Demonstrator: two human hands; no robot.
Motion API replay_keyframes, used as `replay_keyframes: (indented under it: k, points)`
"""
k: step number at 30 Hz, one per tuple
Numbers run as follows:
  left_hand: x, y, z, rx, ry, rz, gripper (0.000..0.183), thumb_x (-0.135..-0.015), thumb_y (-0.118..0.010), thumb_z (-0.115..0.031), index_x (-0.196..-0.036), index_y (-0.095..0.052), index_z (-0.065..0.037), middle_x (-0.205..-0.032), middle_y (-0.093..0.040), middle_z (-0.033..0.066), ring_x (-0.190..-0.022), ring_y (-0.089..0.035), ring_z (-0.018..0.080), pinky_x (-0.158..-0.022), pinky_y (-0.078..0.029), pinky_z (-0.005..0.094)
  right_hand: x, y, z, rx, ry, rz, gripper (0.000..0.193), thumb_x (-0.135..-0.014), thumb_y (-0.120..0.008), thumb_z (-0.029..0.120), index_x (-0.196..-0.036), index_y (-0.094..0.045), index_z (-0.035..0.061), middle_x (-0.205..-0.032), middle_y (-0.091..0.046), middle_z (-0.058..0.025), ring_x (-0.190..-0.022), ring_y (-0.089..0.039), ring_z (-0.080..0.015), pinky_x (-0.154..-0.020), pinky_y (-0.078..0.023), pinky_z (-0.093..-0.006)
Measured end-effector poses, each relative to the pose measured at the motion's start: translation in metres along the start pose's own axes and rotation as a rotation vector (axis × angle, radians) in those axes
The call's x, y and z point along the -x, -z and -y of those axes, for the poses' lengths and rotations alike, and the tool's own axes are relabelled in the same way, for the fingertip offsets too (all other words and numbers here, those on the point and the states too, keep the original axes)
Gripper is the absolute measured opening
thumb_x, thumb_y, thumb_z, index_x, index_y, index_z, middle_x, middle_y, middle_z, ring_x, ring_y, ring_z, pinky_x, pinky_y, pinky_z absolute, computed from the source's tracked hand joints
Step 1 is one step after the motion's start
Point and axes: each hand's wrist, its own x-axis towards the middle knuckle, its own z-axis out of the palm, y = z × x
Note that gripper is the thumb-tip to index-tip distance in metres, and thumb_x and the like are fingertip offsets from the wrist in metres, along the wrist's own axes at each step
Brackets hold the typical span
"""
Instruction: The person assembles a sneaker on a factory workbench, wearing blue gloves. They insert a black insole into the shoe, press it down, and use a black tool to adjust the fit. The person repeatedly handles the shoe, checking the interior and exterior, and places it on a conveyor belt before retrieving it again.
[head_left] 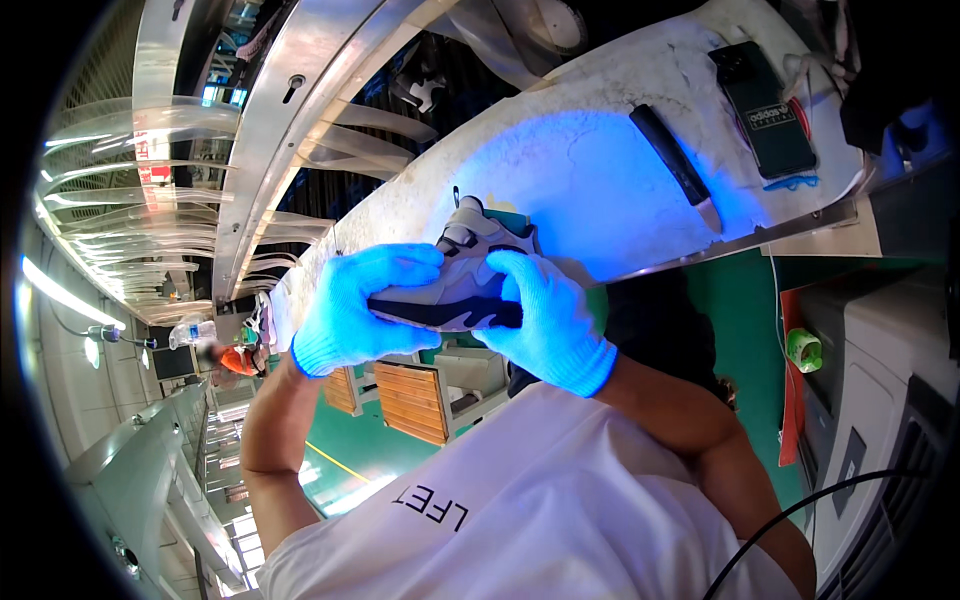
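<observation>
A grey shoe with a dark, pale-patterned sole (450,285) is held up between my two gloved hands, its side turned toward me. My left hand (362,312) wraps round one end, with the fingers over the upper and the thumb below the sole. At the other end, near the shoe's opening, my right hand (550,318) grips the upper and the sole edge. Both knitted gloves glow bright blue under the light. A teal patch shows inside the shoe's opening. The palms' contact with the shoe is hidden.
Beyond the shoe runs a worn white bench (590,190) under blue light. On it lie a dark-handled tool with a pale tip (670,150) and a dark phone (765,110). Metal rails with clear plastic strips (180,200) stand left. A wooden-slatted stand (412,400) is below.
</observation>
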Motion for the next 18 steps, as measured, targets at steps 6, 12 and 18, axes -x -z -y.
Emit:
replay_keyframes:
  k: [6, 12, 18]
  points:
    - [-0.004, 0.004, 0.017, 0.066, -0.029, 0.029, 0.065, -0.066, -0.108, -0.021, -0.121, -0.080, 0.001, -0.138, -0.077, 0.0209, -0.131, -0.075, 0.0352, -0.110, -0.060, 0.0440, -0.005, -0.003, -0.009, 0.121, -0.006, -0.005, 0.082, -0.072, -0.104, 0.031, -0.137, -0.060, 0.0083, -0.108, -0.068, -0.0117, -0.094, -0.071, -0.0282, -0.081, -0.059, -0.0452]
    - [0.002, 0.003, 0.034, 0.072, -0.057, 0.017, 0.067, -0.065, -0.109, -0.023, -0.121, -0.080, 0.001, -0.136, -0.078, 0.0203, -0.133, -0.073, 0.0365, -0.112, -0.059, 0.0468, -0.007, -0.004, -0.014, 0.123, -0.005, 0.000, 0.084, -0.069, -0.106, 0.036, -0.135, -0.061, 0.0088, -0.103, -0.065, -0.0099, -0.087, -0.066, -0.0275, -0.078, -0.056, -0.0458]
    - [0.008, -0.004, 0.060, 0.140, -0.111, -0.012, 0.067, -0.064, -0.109, -0.027, -0.118, -0.081, 0.000, -0.136, -0.078, 0.0201, -0.133, -0.073, 0.0368, -0.111, -0.059, 0.0471, -0.013, -0.006, -0.012, 0.127, -0.059, 0.056, 0.084, -0.068, -0.107, 0.034, -0.135, -0.061, 0.0097, -0.107, -0.066, -0.0105, -0.088, -0.067, -0.0266, -0.079, -0.058, -0.0455]
